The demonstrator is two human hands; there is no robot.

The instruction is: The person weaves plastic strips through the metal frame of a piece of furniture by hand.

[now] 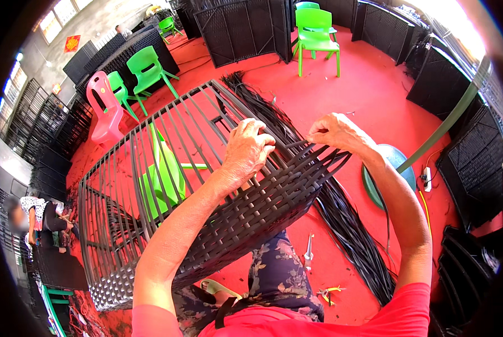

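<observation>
A dark wicker panel [246, 210] on a frame of thin parallel bars lies tilted across my lap, its near edge woven and its far part bare bars. My left hand [247, 147] is closed over the bars at the weave's upper edge; what its fingers grip is hidden. Just right of it, my right hand [340, 133] pinches a flat dark plastic strip [297, 144] at the panel's right end. Loops of strip [335, 160] stick out under my right wrist.
A long bundle of dark strips [350, 241] lies on the red floor, beside a metal tool [309, 253] and yellow-handled cutters [331, 293]. A green chair [164, 180] shows through the bars. Right, a round blue-green base [389, 168] stands near a power strip [427, 178]. Another person [44, 216] sits far left.
</observation>
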